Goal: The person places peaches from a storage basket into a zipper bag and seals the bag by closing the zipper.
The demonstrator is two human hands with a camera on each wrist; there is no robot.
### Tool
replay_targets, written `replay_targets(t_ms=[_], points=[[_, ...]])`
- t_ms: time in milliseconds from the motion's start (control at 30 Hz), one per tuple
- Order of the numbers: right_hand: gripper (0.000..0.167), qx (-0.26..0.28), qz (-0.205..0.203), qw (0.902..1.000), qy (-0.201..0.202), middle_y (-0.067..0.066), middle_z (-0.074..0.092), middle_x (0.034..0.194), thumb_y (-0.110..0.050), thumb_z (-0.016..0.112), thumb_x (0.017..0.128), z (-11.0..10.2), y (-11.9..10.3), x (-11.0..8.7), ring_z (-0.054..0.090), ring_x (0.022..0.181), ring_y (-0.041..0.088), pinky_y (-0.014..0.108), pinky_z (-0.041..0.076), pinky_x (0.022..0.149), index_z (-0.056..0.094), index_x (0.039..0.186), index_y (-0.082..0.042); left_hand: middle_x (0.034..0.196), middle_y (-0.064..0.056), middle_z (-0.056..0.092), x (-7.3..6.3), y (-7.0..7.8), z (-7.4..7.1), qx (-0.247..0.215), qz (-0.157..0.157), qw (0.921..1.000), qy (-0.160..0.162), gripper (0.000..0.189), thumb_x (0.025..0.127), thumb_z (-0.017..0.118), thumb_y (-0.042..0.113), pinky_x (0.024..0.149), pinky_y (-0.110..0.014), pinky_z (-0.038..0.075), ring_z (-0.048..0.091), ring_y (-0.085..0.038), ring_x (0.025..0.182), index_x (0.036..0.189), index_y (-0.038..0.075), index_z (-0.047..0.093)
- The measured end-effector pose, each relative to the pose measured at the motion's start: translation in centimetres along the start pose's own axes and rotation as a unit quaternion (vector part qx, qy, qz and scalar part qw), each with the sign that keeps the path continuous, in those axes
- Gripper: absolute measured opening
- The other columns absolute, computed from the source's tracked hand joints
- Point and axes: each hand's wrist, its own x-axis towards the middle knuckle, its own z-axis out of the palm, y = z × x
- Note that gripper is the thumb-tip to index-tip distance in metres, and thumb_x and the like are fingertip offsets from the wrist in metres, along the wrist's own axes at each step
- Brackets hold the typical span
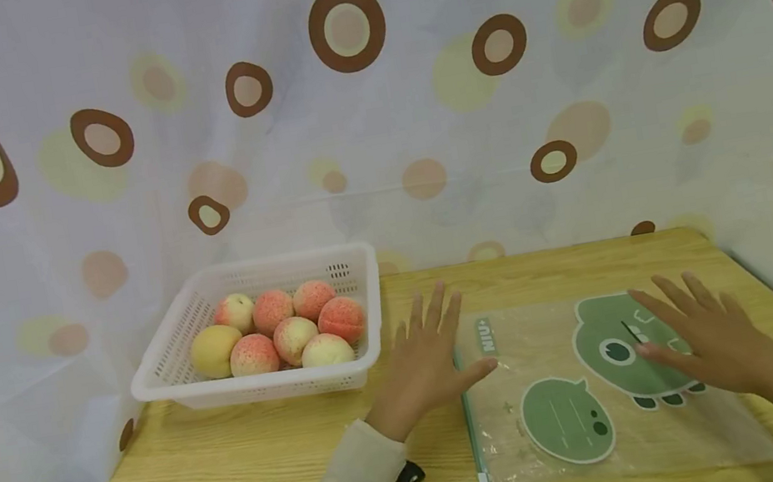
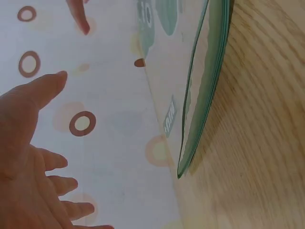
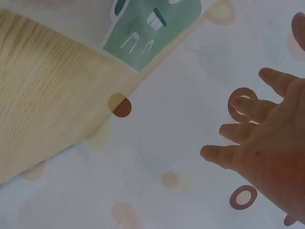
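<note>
A clear zip bag [image 1: 509,441] printed with green cartoon dinosaurs lies on the wooden table, its green slider edge [image 1: 472,430] toward the left. My left hand [image 1: 425,365] hovers at that edge with fingers spread and nothing in it. In the left wrist view, the same left hand [image 2: 24,167] stands apart from the bag's green-lined mouth [image 2: 209,86]. Over the bag's right part is my right hand [image 1: 714,341], fingers spread and holding nothing. The right wrist view has the right hand [image 3: 267,129] clear of the bag's printed corner [image 3: 147,38].
A white plastic basket [image 1: 175,391] stands on the left of the wooden table [image 1: 240,466]. Several peaches [image 1: 275,313] lie in it, along with a yellow round fruit [image 1: 216,351]. Behind the table hangs a pale curtain [image 1: 413,119] with brown ring patterns.
</note>
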Motion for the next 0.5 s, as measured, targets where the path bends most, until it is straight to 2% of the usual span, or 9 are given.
replay_targets(t_ms=[100, 200, 267, 367, 433, 500], points=[[0.075, 0.010, -0.016, 0.9997, 0.015, 0.032, 0.017, 0.152, -0.036, 0.060, 0.094, 0.3, -0.3, 0.4, -0.001, 0.138, 0.056, 0.080, 0.003, 0.096, 0.020, 0.154, -0.017, 0.162, -0.001, 0.002, 0.1, -0.2, 0.1, -0.086, -0.002, 0.9963, -0.001, 0.093, 0.087, 0.054, 0.064, 0.108, -0.057, 0.030, 0.011, -0.035, 0.146, 0.155, 0.017, 0.012], [0.072, 0.026, -0.029, 0.9990, 0.022, 0.033, 0.025, 0.149, -0.034, 0.062, 0.093, 0.5, -1.1, 0.9, 0.010, 0.136, 0.058, 0.079, 0.012, 0.095, 0.026, 0.152, -0.014, 0.161, -0.005, 0.009, 0.1, -0.4, 0.3, -0.159, -0.009, 0.9873, 0.000, 0.089, 0.088, 0.059, 0.056, 0.109, -0.054, 0.031, 0.018, -0.034, 0.144, 0.155, 0.014, 0.016], [0.069, 0.044, -0.036, 0.9982, 0.023, 0.033, 0.027, 0.148, -0.032, 0.063, 0.093, 0.6, -1.9, 1.2, 0.013, 0.136, 0.058, 0.078, 0.016, 0.095, 0.030, 0.150, -0.011, 0.159, -0.009, 0.017, 0.0, -0.7, 0.4, -0.209, -0.017, 0.9778, 0.004, 0.086, 0.089, 0.062, 0.050, 0.111, -0.052, 0.029, 0.022, -0.033, 0.143, 0.153, 0.012, 0.021], [0.067, 0.069, -0.032, 0.9970, 0.010, 0.031, 0.027, 0.149, -0.033, 0.061, 0.094, 0.4, -3.3, 1.5, 0.013, 0.137, 0.055, 0.075, 0.021, 0.094, 0.032, 0.149, -0.010, 0.156, -0.010, 0.025, -0.2, -1.1, 0.6, -0.281, -0.033, 0.9590, 0.009, 0.079, 0.089, 0.064, 0.044, 0.112, -0.050, 0.028, 0.026, -0.031, 0.142, 0.151, 0.011, 0.027], [0.066, 0.073, -0.026, 0.9969, 0.003, 0.029, 0.027, 0.149, -0.034, 0.060, 0.094, 0.4, -4.1, 1.7, 0.016, 0.137, 0.054, 0.074, 0.024, 0.094, 0.032, 0.149, -0.010, 0.155, -0.010, 0.029, -0.4, -1.4, 0.7, -0.321, -0.046, 0.9460, 0.011, 0.076, 0.090, 0.065, 0.042, 0.112, -0.050, 0.028, 0.027, -0.030, 0.142, 0.150, 0.012, 0.031], [0.066, 0.065, -0.024, 0.9976, -0.002, 0.030, 0.029, 0.148, -0.035, 0.060, 0.095, 0.5, -4.8, 2.0, 0.022, 0.135, 0.054, 0.072, 0.029, 0.093, 0.033, 0.148, -0.008, 0.153, -0.010, 0.032, -0.7, -1.8, 0.9, -0.346, -0.058, 0.9362, 0.010, 0.074, 0.090, 0.064, 0.043, 0.110, -0.051, 0.029, 0.029, -0.031, 0.141, 0.149, 0.011, 0.033]])
